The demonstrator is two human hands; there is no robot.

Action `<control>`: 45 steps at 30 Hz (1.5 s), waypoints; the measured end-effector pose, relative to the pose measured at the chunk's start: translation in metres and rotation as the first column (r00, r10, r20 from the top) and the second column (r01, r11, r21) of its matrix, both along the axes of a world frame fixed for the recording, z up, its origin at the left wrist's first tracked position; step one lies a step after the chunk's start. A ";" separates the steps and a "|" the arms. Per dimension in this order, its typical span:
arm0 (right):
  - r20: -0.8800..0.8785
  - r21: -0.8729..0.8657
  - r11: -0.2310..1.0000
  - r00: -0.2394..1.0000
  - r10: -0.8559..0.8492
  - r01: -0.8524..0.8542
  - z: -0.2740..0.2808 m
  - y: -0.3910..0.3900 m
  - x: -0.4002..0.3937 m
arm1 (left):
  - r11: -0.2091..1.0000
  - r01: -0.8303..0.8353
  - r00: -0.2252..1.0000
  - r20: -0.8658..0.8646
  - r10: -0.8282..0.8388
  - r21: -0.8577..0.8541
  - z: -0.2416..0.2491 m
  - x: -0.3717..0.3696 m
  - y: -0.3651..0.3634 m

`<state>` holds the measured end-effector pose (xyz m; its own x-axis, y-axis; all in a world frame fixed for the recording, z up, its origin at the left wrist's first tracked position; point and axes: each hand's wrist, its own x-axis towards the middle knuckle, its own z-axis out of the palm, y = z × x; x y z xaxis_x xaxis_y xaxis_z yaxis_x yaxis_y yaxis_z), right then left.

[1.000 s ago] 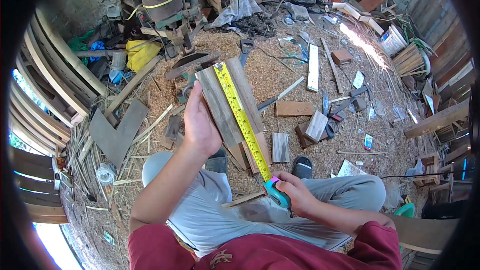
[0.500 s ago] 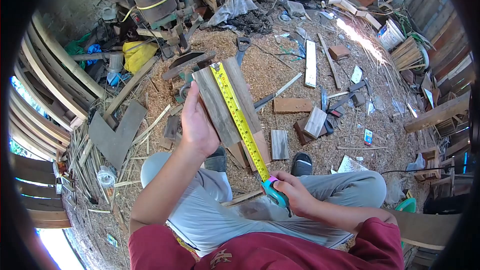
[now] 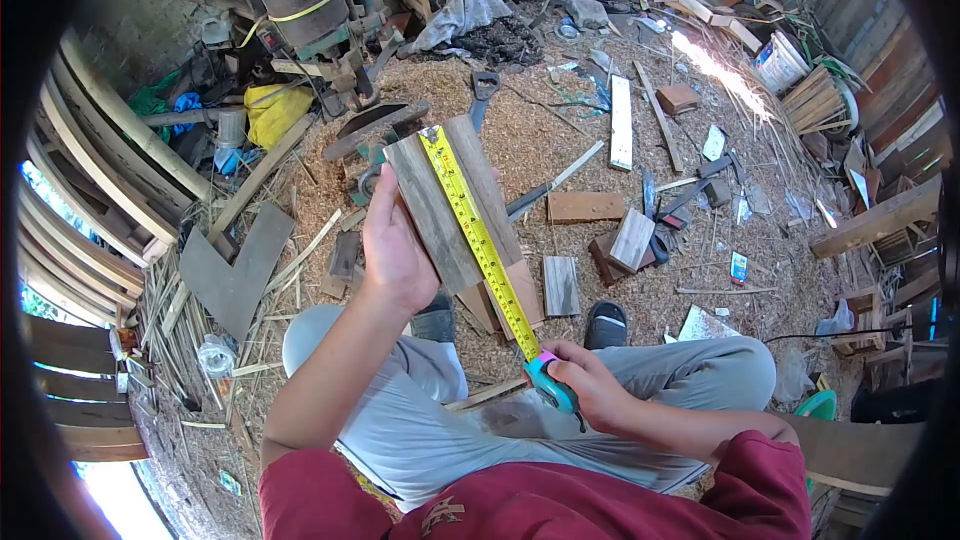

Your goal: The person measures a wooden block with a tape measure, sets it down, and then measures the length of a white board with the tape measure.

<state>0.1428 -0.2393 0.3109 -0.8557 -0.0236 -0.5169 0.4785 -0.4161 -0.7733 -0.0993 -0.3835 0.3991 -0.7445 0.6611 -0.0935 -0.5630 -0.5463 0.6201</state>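
Observation:
My left hand supports a wooden piece made of greyish boards, with the thumb along its left edge and the other fingers hidden beneath. A yellow tape blade lies lengthwise over the wood, its hooked end at the far edge. In my right hand is the teal and pink tape measure, held at the near end, where the blade comes out of the case. The wood is tilted, its far end leaning left.
Sawdust and scraps cover the ground. Beyond the wood stands a machine. Wood blocks and a hammer lie to the right. A V-shaped grey board rests at the left, near a yellow bag.

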 end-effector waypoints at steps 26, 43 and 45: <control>0.062 -0.018 0.984 0.983 -0.174 0.175 -0.011 0.017 0.006 | 0.966 -0.044 0.998 0.025 0.052 -0.254 -0.053 0.016 0.008; 0.340 0.021 0.907 0.850 -0.402 0.421 -0.045 0.035 0.017 | 0.408 0.180 0.931 0.021 -0.365 -0.895 -0.171 0.018 -0.004; 0.313 -0.047 0.890 0.853 -0.417 0.453 -0.038 0.041 0.019 | 0.360 0.100 0.872 -0.093 -0.481 -0.928 -0.167 0.011 0.003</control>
